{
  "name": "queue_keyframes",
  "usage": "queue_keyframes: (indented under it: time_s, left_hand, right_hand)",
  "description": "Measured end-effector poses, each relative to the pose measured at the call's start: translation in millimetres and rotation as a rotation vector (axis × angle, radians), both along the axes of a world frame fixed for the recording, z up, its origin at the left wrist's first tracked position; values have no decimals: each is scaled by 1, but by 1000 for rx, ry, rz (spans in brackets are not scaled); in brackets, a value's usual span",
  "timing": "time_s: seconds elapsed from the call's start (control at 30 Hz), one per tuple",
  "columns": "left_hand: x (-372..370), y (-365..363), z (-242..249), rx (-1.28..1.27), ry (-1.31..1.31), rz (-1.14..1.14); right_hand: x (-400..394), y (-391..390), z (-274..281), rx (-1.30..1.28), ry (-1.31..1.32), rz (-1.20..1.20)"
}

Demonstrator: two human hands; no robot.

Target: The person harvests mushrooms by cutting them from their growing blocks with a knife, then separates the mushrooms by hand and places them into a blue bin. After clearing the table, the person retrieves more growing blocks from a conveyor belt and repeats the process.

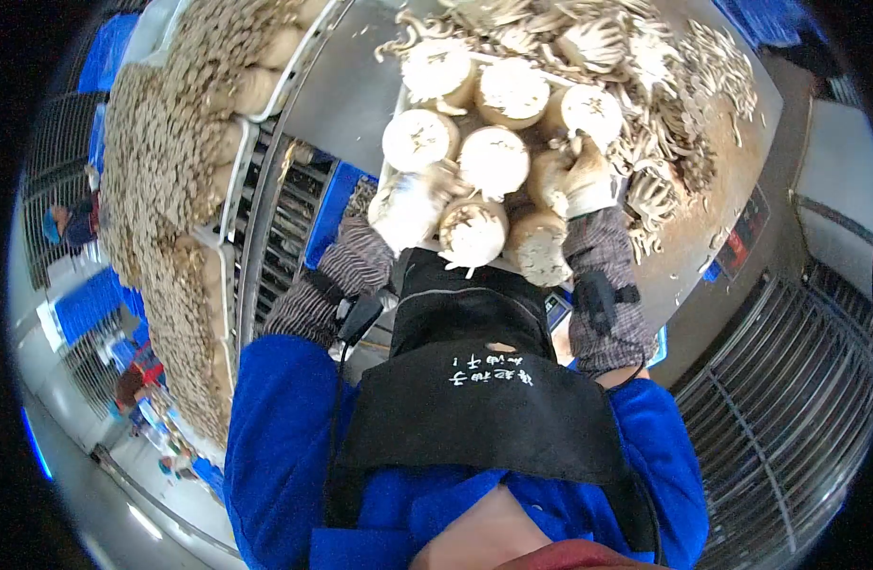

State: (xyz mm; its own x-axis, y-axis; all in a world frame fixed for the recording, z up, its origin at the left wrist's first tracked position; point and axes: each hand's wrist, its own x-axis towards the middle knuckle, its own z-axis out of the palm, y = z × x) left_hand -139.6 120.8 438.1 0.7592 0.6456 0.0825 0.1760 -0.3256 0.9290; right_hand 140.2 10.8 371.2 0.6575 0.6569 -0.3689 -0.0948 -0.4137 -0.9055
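Both my hands wear striped grey gloves. My left hand (360,255) is closed at the near left corner of a white tray (387,173), against a blurred, tilted mushroom clump (405,209); its fingertips are hidden. On the right side of the tray, my right hand (600,252) grips another tilted clump (588,179), with its fingers mostly covered. Several thick clumps with round white bases, such as the middle one (494,161), stand in the tray between my hands.
Loose grey-brown mushrooms (655,104) cover much of the metal table (731,157). Trays of densely packed mushrooms (161,190) line the left, beside a roller conveyor (270,204) and a blue crate (334,214). Metal racks (788,408) stand at the right. People (75,223) are far left.
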Motion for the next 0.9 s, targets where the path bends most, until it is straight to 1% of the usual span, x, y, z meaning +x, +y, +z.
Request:
queue_keyframes:
  time_s: [0.03, 0.1, 0.13, 0.17, 0.2, 0.23, 0.27, 0.3, 0.33, 0.37, 0.4, 0.43, 0.47, 0.5, 0.53, 0.57, 0.6, 0.63, 0.67, 0.7, 0.73, 0.77, 0.8, 0.83, 0.87, 0.9]
  left_hand:
    - [-39, 13, -28, -481, -124, 282]
    - [-114, 32, -44, -525, -9, 660]
    - [-142, 33, -32, -86, 250, 733]
    - [-165, 29, -31, -237, 102, 886]
    - [-192, 23, -35, -382, -55, 1039]
    - [-225, 20, -47, -555, 11, 1190]
    - [-250, 12, -58, -550, -4, 1239]
    - [-272, 4, -68, -614, 3, 1347]
    - [-292, -1, -74, -680, 7, 1450]
    - [-307, -5, -77, -780, 7, 1492]
    - [-320, -9, -81, -779, 31, 1540]
    - [-333, -13, -85, -836, 45, 1573]
    - [-343, -16, -90, -897, 59, 1593]
    - [-381, -27, -132, -440, 181, 1346]
    - [-391, -26, -136, -522, 154, 1330]
    - [-399, -19, -127, -641, 129, 1316]
    - [-406, -12, -113, -840, 98, 1330]
    - [-413, -7, -100, -1020, 99, 1328]
    - [-420, -3, -92, -1145, 124, 1316]
    - [-424, 2, -84, -1204, 153, 1302]
    - [-423, 2, -95, -1204, 150, 1271]
    - [-431, -1, -117, -803, 242, 1303]
    - [-421, 2, -115, -400, 317, 1308]
    - [-408, 3, -113, -450, 376, 1229]
    - [-372, 12, -87, -494, 435, 1148]
    - [-338, 22, -75, -515, 441, 1032]
  right_hand:
    - [7, 7, -4, -6, -115, 66]
    - [14, 24, 26, -473, -468, 345]
    - [17, 26, 30, -546, -620, 434]
    - [20, 27, 34, -617, -778, 515]
    - [24, 21, 11, -487, -934, 552]
    - [28, 14, -13, -363, -1103, 579]
    - [12, 15, -3, -279, -1180, 584]
    - [-5, 16, 7, -197, -1261, 586]
    - [-27, 25, 27, -125, -1101, 559]
    - [-58, 28, 42, -33, -1044, 545]
    - [-102, 38, 57, 42, -574, 489]
    - [-145, 48, 72, 110, -138, 336]
    - [-178, 56, 82, 138, 109, 328]
    - [-215, 63, 87, 184, 323, 417]
    - [-249, 73, 85, 232, 515, 508]
    - [-284, 83, 72, 271, 682, 582]
    - [-316, 92, 39, 289, 761, 652]
    - [-351, 94, -44, 260, 622, 842]
    - [-361, 110, -11, 164, 335, 936]
    - [-372, 128, 27, 57, 50, 1022]
    - [-370, 138, 62, -148, 67, 1046]
    - [-355, 136, 74, -26, -74, 1067]
    - [-333, 132, 80, 94, -213, 1088]
    - [-303, 128, 81, 99, -247, 1019]
    - [-269, 121, 82, 106, -280, 948]
    - [-238, 108, 85, 174, -314, 759]
